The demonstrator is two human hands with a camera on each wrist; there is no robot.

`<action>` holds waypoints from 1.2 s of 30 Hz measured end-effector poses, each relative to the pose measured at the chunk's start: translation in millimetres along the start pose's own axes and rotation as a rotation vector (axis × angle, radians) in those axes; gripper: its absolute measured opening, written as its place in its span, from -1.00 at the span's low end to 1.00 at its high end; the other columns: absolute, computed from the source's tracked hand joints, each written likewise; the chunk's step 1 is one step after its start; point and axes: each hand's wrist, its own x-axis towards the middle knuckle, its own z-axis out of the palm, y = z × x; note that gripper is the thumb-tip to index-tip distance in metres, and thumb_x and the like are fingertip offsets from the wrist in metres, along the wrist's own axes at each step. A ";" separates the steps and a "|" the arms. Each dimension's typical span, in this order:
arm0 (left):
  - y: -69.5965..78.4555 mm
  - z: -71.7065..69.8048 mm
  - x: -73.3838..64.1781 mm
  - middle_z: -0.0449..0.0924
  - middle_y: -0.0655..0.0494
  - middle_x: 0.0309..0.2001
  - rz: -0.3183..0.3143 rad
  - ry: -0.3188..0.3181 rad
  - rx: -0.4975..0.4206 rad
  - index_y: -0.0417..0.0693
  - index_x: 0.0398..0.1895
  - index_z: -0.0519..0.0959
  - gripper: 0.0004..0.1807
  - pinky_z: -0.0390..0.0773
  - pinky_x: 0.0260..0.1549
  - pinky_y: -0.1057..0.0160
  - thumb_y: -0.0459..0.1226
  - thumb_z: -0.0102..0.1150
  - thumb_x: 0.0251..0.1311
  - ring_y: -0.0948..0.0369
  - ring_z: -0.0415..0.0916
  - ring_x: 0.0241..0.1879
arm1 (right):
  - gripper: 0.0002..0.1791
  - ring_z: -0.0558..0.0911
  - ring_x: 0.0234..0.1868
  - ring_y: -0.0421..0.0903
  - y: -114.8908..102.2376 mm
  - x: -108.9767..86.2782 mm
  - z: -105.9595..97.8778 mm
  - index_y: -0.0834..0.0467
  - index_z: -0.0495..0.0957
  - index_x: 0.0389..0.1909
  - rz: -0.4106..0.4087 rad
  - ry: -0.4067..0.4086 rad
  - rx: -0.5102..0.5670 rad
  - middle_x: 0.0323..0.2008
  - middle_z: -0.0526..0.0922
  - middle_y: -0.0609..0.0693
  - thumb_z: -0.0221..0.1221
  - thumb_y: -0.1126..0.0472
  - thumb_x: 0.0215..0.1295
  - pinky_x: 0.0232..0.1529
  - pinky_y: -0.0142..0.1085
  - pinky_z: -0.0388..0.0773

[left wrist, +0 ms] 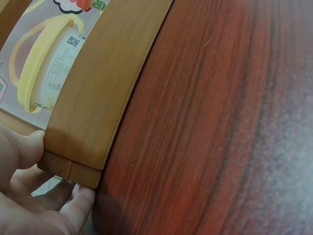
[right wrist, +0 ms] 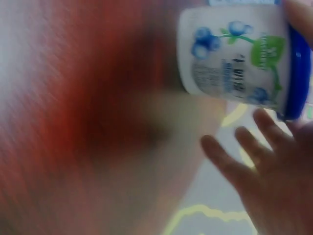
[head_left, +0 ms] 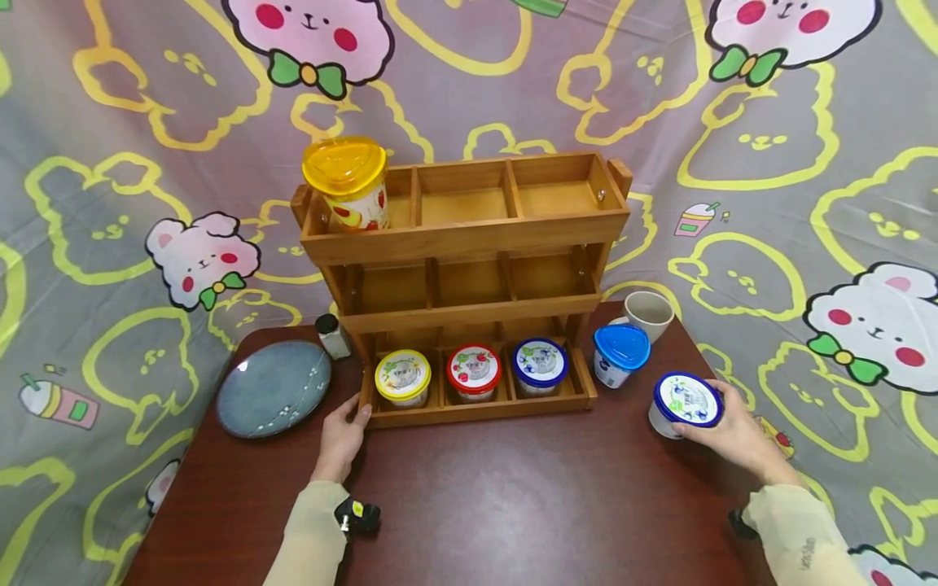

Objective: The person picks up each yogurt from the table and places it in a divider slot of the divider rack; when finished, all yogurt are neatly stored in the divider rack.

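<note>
My right hand (head_left: pixel 742 438) holds a white yogurt cup with a blue-rimmed lid (head_left: pixel 686 400) by its lid, over the table's right side. In the right wrist view, blueberries are printed on the side of this yogurt cup (right wrist: pixel 227 54). My left hand (head_left: pixel 342 438) grips the front left corner of a three-tier wooden rack (head_left: pixel 469 236); in the left wrist view, thumb and fingers straddle the end of its front board (left wrist: pixel 105 83). The bottom tier holds a yellow-lidded cup (head_left: pixel 403 377), a red-lidded cup (head_left: pixel 474 370) and a blue-lidded cup (head_left: pixel 541 364), one per compartment.
A tall cup with a yellow domed lid (head_left: pixel 348 183) stands in the top tier's left compartment. Right of the rack are a cup with a blue domed lid (head_left: pixel 620 352) and a white mug (head_left: pixel 649 313). A grey-blue plate (head_left: pixel 273 389) and black-capped shaker (head_left: pixel 333 336) sit left.
</note>
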 end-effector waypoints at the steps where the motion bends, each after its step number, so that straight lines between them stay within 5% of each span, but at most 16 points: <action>1: -0.2 -0.1 0.0 0.23 -0.28 0.41 0.002 -0.002 0.000 -0.28 0.45 0.25 -0.46 0.14 0.36 -0.11 -0.25 -0.01 0.49 -0.11 0.11 0.42 | 0.26 0.23 0.15 0.45 1.6 -0.2 3.5 0.39 -0.20 0.45 -0.001 0.028 0.021 0.22 0.12 0.52 0.48 -0.06 0.06 0.01 0.35 0.30; 13: -2.7 0.7 1.8 0.24 -0.24 0.42 -0.013 -0.009 -0.016 -0.24 0.46 0.26 -0.45 0.15 0.36 -0.11 -0.23 -0.01 0.49 -0.09 0.12 0.41 | 0.24 0.20 0.29 0.41 -16.0 -19.7 31.0 0.25 -0.20 0.52 0.103 0.265 0.206 0.36 0.12 0.46 0.47 -0.03 0.08 0.20 0.37 0.19; 22: -1.4 -1.5 0.7 0.25 -0.25 0.41 -0.001 -0.004 -0.013 -0.25 0.44 0.28 -0.45 0.14 0.37 -0.11 -0.23 0.01 0.48 -0.10 0.10 0.42 | 0.17 0.20 0.39 0.09 -79.2 -39.7 27.7 -0.08 -0.07 0.53 0.193 0.550 0.367 0.43 0.18 0.09 0.52 0.11 0.01 0.41 -0.02 0.16; 36: -3.0 -1.0 2.3 0.30 -0.26 0.37 0.015 -0.004 -0.028 -0.27 0.43 0.29 -0.46 0.26 0.31 -0.07 -0.25 0.03 0.47 -0.09 0.24 0.35 | 0.10 0.27 0.33 -0.12 -212.4 -50.0 -22.3 -0.08 0.09 0.44 -0.150 0.782 0.414 0.35 0.30 -0.10 0.53 0.30 -0.10 0.30 -0.31 0.33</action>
